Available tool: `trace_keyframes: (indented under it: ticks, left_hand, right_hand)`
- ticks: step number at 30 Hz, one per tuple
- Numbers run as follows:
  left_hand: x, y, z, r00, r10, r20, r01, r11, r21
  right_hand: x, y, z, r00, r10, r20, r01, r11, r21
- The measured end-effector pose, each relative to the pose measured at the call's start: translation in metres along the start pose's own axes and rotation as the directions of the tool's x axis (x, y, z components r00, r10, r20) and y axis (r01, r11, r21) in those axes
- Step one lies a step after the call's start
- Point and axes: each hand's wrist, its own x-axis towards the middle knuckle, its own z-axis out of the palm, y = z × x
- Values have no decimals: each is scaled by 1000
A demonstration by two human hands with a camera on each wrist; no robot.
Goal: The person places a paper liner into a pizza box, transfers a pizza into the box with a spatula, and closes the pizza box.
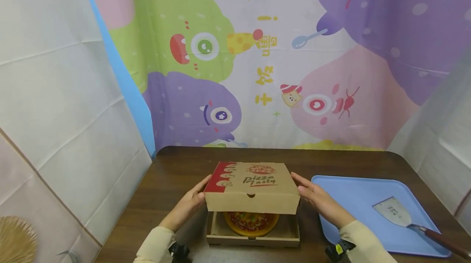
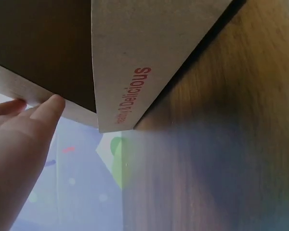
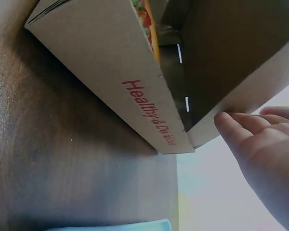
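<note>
A cardboard pizza box stands on the table with its lid (image 1: 272, 203) partly raised at the front, tilted over the base (image 1: 288, 232). Inside sits a round pizza (image 1: 252, 224) with red topping and a yellow-brown rim, its back part hidden under the lid. My left hand (image 1: 189, 205) presses its fingertips against the lid's left side, fingers fairly straight. On the opposite side, my right hand (image 1: 321, 201) touches the lid's right side with extended fingers. Both wrist views show fingertips at the lid's side flap, above the base's printed side wall (image 3: 120, 82).
To the right lies a blue tray (image 1: 346, 197) with a pizza server (image 1: 393, 212) on it, its dark handle reaching over the tray's near right edge. The brown wooden table (image 1: 165, 173) ends at a patterned cloth (image 1: 257, 124) behind. A straw-coloured object (image 1: 16, 240) is at the lower left.
</note>
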Motion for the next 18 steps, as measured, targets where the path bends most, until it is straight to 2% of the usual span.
trace_keyframes:
  ticks: [5,9,13,18]
  left_hand:
    - [-2,1,1,996,-90,-20,91,994,52]
    - [-1,2,4,991,-135,-14,136,987,89]
    - [-2,2,6,987,-150,-55,158,968,194]
    - [-3,1,7,983,-151,-103,175,942,286]
  right_hand:
    - [-2,0,-2,998,2,63,-1,1000,-8]
    - [-2,3,-1,994,-10,108,11,1000,-7]
    - [-3,7,1,996,-24,84,30,998,-63]
    - [-5,10,4,999,-1,38,6,991,-133]
